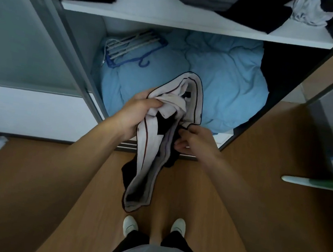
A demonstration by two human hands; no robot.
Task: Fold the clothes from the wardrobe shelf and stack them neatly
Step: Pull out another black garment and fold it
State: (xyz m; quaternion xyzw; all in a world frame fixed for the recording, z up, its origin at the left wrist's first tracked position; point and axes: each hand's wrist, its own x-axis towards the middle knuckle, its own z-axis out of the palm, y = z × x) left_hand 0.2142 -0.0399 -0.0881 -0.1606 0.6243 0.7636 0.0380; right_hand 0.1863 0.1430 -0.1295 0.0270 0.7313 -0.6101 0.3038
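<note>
The white wardrobe shelf (196, 23) runs across the top of the view. Below it a large crumpled blue duvet (221, 73) fills the wardrobe floor. In front of the shelf and lower, held in the air over the wooden floor, hangs a white garment (149, 151) with dark trim and a black inner part; its lower end drops towards the person's feet.

The left hand (135, 115), below the shelf's middle, has its fingers curled tight round the bunched upper part of the garment. The right hand (193, 140), just beside it, pinches the dark fabric at the garment's edge with bent fingers and thumb.

On the shelf a heap of dark clothes (230, 5) is cut off by the top edge, so single pieces cannot be told apart. At the shelf's right end a pale grey cloth (309, 13) lies crumpled and partly cut off. Under the shelf's left part, hangers (131, 46) lie on the duvet; their number is unclear.
</note>
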